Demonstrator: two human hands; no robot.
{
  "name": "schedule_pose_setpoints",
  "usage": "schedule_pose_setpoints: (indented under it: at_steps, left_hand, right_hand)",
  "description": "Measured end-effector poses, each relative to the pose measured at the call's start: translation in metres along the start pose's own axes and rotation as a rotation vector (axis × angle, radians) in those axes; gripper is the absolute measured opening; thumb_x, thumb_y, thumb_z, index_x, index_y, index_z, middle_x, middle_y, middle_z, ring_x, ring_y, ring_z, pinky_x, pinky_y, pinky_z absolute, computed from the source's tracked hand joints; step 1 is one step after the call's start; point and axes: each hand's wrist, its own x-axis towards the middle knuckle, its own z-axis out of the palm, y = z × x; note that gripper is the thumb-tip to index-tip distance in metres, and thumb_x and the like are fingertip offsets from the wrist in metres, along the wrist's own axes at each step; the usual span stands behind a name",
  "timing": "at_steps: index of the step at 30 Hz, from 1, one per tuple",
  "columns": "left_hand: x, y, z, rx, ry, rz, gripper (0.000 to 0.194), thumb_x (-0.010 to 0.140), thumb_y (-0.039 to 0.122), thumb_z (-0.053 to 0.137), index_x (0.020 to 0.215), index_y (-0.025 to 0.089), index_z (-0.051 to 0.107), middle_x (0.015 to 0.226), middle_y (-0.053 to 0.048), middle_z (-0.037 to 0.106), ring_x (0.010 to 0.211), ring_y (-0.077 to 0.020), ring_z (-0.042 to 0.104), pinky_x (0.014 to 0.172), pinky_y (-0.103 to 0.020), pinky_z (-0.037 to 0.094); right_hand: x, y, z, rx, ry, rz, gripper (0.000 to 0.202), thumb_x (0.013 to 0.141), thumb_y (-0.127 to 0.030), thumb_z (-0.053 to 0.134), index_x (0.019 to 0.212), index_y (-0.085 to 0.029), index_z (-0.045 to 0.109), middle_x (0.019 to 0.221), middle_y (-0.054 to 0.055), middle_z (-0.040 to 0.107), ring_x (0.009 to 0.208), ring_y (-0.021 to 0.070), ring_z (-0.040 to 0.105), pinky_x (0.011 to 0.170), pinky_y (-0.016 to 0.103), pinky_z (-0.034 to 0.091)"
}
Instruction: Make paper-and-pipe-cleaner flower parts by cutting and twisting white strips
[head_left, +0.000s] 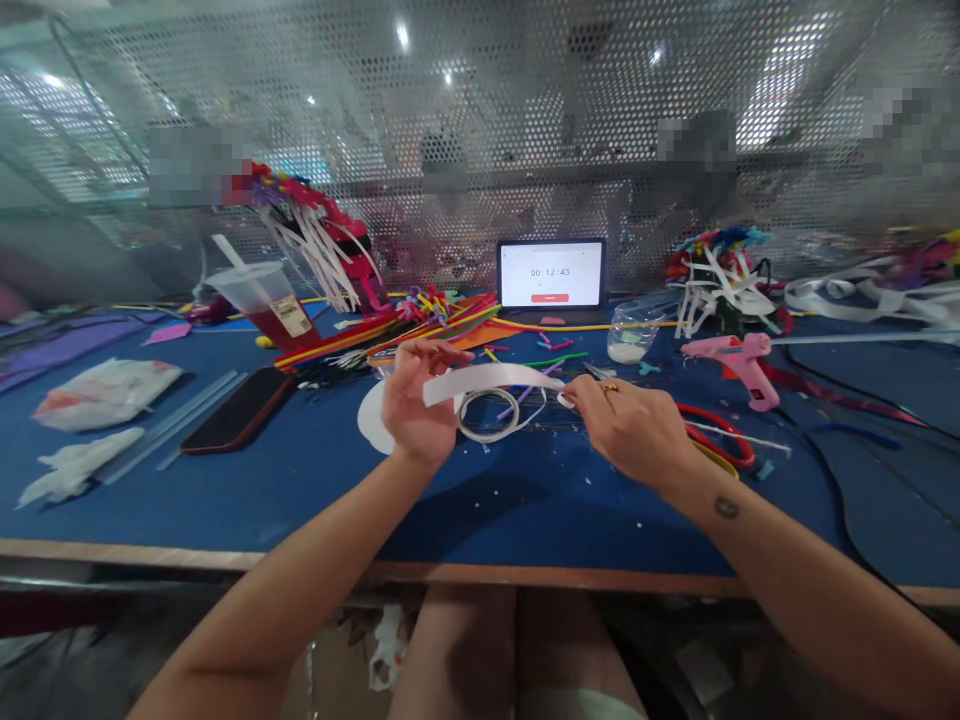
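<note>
Strip (495, 376) at frame centre, our right hand (637, 428) pinching one end, our left hand (420, 415) loosely open behind the other!

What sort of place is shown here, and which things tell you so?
Probably a craft workspace: a pink glue gun lies on the blue table, near a bundle of white strips and a red coil.

Pink glue gun (741, 368), blue tabletop (450, 530)

Perforated metal panel (480, 110) behind the blue-topped bench (300, 510), catching small bright lights; dim floor (337, 690) below.
</note>
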Motion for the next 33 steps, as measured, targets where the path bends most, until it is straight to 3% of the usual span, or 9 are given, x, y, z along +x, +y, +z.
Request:
schedule_pose_setpoints:
  at_steps: [3,6,8,10,15,18,21,27,33]
  left_hand:
    - [0.014,0.002,-0.005,0.015,0.026,-0.447,0.030,0.070,0.043,0.049,0.066,0.015,0.060,0.066,-0.005,0.060,0.063,-0.0159,0.059,0.065,-0.033,0.049]
    - [0.015,0.001,-0.003,0.219,-0.210,-0.748,0.037,0.071,0.048,0.054,0.070,0.013,0.065,0.070,-0.009,0.066,0.065,-0.0181,0.062,0.064,-0.032,0.049]
    - [0.008,0.000,0.003,0.330,-0.381,-0.815,0.037,0.068,0.050,0.060,0.073,0.014,0.066,0.072,-0.009,0.068,0.067,-0.0184,0.064,0.065,-0.030,0.048]
    - [-0.003,-0.002,0.010,0.391,-0.479,-0.801,0.031,0.066,0.045,0.067,0.077,0.015,0.065,0.072,-0.007,0.068,0.069,-0.0165,0.064,0.065,-0.027,0.047]
    - [-0.022,-0.007,0.018,0.364,-0.460,-0.696,0.029,0.070,0.039,0.066,0.063,0.014,0.054,0.054,0.001,0.059,0.051,-0.0071,0.053,0.050,-0.017,0.037]
    - [-0.024,-0.008,0.017,0.336,-0.444,-0.631,0.027,0.071,0.035,0.066,0.064,0.014,0.053,0.055,0.001,0.059,0.052,-0.0066,0.052,0.050,-0.017,0.036]
    - [-0.026,-0.009,0.017,0.312,-0.421,-0.575,0.023,0.070,0.033,0.068,0.066,0.013,0.056,0.058,0.000,0.060,0.055,-0.0076,0.054,0.053,-0.018,0.039]
    - [-0.028,-0.016,0.015,0.347,-0.409,-0.385,0.019,0.068,0.030,0.069,0.067,0.013,0.060,0.061,0.000,0.061,0.058,-0.0080,0.055,0.057,-0.020,0.043]
    - [-0.025,-0.014,0.011,0.522,-0.490,-0.154,0.008,0.073,0.022,0.064,0.076,0.014,0.063,0.067,-0.001,0.062,0.061,-0.0087,0.057,0.058,-0.020,0.046]
  right_hand:
    - [0.002,-0.001,-0.004,0.053,-0.002,-0.039,0.030,0.091,-0.022,0.032,0.076,-0.019,0.058,0.055,0.005,0.053,0.051,0.0129,0.039,0.046,0.030,0.016]
    - [0.004,-0.004,-0.007,0.049,-0.017,-0.092,0.034,0.092,-0.020,0.029,0.078,-0.019,0.060,0.055,0.005,0.052,0.052,0.0131,0.037,0.046,0.030,0.018]
    - [0.004,-0.006,-0.007,0.035,-0.019,-0.130,0.035,0.091,-0.017,0.028,0.079,-0.018,0.061,0.055,0.005,0.053,0.052,0.0133,0.038,0.046,0.030,0.018]
    - [0.003,-0.007,-0.006,0.040,-0.015,-0.157,0.035,0.091,-0.016,0.029,0.078,-0.018,0.062,0.056,0.005,0.054,0.052,0.0132,0.039,0.046,0.030,0.018]
    - [-0.001,-0.007,0.002,0.049,0.112,-0.186,0.028,0.090,-0.017,0.036,0.080,-0.017,0.062,0.055,0.004,0.057,0.053,0.0123,0.047,0.047,0.028,0.022]
    - [-0.003,-0.007,0.006,0.135,0.211,-0.125,0.021,0.089,-0.021,0.041,0.082,-0.018,0.061,0.059,0.001,0.061,0.057,0.0116,0.054,0.050,0.025,0.028]
    - [-0.002,-0.009,0.007,0.369,0.209,-0.009,0.016,0.088,-0.025,0.044,0.084,-0.018,0.058,0.064,-0.001,0.064,0.056,0.0096,0.056,0.054,0.021,0.033]
    - [0.005,-0.014,0.003,0.977,-0.051,0.249,0.013,0.086,-0.028,0.047,0.081,-0.018,0.053,0.050,-0.005,0.055,0.044,0.0071,0.048,0.050,0.020,0.034]
    - [0.008,-0.011,0.000,1.408,-0.334,0.374,0.017,0.083,-0.033,0.049,0.077,-0.017,0.050,0.043,-0.008,0.048,0.040,0.0061,0.042,0.044,0.020,0.028]
